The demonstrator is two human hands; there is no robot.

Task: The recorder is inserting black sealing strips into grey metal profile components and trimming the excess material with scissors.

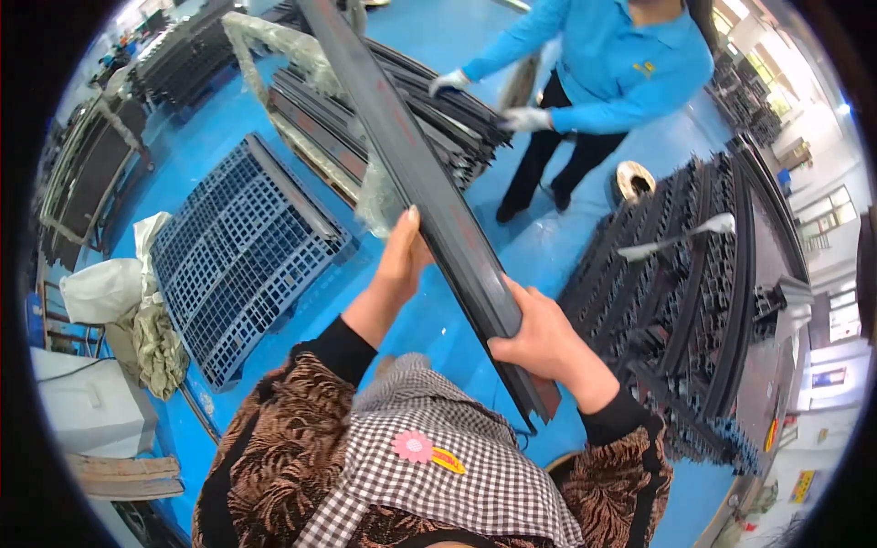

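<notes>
A long dark grey profile strip (429, 196) runs slantwise in front of me, from the top of the view down to its near end by my right forearm. My left hand (399, 254) grips its left edge about midway, thumb up along the side. Nearer its lower end, my right hand (541, 336) is wrapped round the right edge, thumb across the top face. Fingers of both hands are partly hidden beneath the strip. Reddish marks show along its surface.
Across from me a person in a blue jacket (630, 68) and white gloves handles a bundle of dark strips (457, 119). A blue plastic pallet (247, 256) lies on the blue floor at left. Stacked dark profiles (676, 292) fill the right side. White sacks (100, 290) sit far left.
</notes>
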